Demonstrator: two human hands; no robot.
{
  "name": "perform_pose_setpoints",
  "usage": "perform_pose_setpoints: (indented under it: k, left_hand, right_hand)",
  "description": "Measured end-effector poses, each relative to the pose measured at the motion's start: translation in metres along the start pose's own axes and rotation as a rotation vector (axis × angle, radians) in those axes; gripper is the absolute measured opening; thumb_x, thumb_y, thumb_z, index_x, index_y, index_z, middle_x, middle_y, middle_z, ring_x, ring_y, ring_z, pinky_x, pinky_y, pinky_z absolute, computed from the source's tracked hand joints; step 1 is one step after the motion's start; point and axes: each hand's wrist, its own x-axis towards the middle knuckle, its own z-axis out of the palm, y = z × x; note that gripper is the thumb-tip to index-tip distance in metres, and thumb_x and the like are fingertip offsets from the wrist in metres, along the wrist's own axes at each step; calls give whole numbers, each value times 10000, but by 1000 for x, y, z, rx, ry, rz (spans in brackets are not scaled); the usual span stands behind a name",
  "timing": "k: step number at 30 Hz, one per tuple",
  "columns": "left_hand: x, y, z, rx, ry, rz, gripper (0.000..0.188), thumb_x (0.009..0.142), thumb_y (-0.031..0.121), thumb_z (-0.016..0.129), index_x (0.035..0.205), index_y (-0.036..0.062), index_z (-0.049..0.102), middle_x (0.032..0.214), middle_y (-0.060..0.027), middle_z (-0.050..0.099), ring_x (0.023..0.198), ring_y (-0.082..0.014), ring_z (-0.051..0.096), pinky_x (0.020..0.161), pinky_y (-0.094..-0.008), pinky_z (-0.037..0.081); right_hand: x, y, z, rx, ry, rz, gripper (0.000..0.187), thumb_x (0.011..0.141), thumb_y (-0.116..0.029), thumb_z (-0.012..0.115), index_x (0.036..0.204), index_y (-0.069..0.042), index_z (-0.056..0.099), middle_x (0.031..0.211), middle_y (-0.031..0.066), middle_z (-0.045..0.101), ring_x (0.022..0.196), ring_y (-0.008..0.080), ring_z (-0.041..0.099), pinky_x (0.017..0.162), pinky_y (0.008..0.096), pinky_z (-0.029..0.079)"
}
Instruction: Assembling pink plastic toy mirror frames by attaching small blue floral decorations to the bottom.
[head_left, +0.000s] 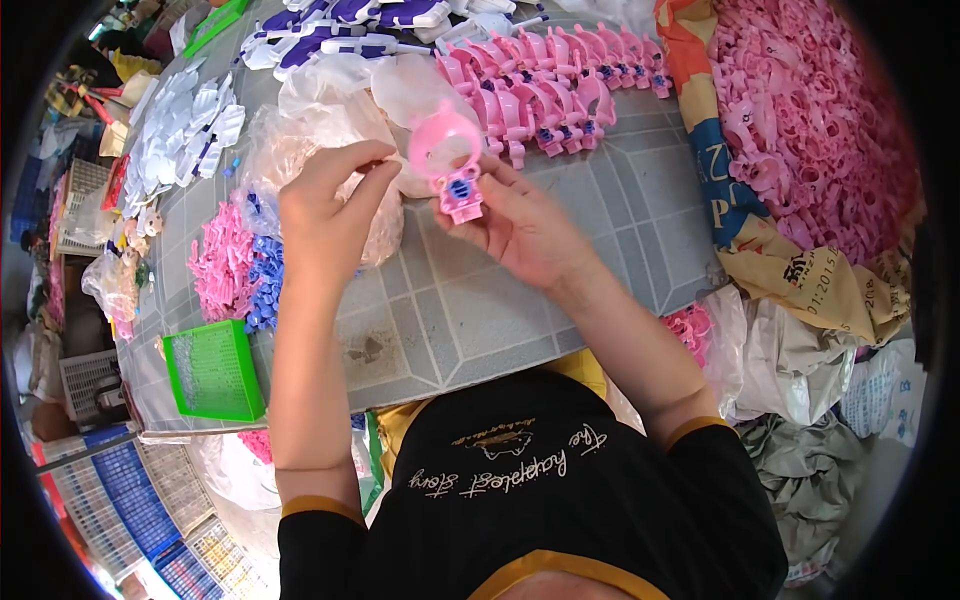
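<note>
My right hand (520, 215) holds up a pink plastic toy part (445, 147), with a round see-through ring on top and a small figure-shaped body below. A dark blue piece (461, 190) sits in the middle of that body. Just left of the ring, my left hand (325, 205) is closed in a pinch, thumb against forefinger. Whatever is between those fingertips is too small to make out. Behind and under the left hand lies a clear plastic bag (380, 232) of small pale orange pieces.
Rows of similar pink parts (545, 90) stand at the back. A large sack (740, 225) of pink parts is at right. On the left are pink pieces (222, 265), blue pieces (265, 282), a green tray (213, 371) and white parts (185, 135).
</note>
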Motion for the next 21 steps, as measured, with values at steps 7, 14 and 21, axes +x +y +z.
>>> perform_pose_setpoints:
  k: [7,14,21]
  left_hand:
    - [-33,15,-4,-107,-23,138,164,829,-11,789,989,20,776,948,-95,747,895,-229,697,795,-321,538]
    - [-34,16,1,24,-57,218,182,782,1,802,958,40,770,937,-85,733,877,-258,665,783,-363,535]
    - [-28,25,-5,81,-180,203,155,804,3,771,957,26,755,871,-99,718,836,-282,654,758,-386,528]
  right_hand:
    - [-5,12,2,-33,-139,239,466,1082,-285,555,1477,-56,463,1287,132,647,1114,278,701,959,388,607]
    - [-7,16,4,-50,-167,251,483,1076,-332,561,1476,-75,473,1240,112,655,1035,256,715,927,376,612]
    - [-6,12,5,-223,-119,327,539,1101,-510,399,1381,-74,547,1105,104,703,895,231,734,810,341,613]
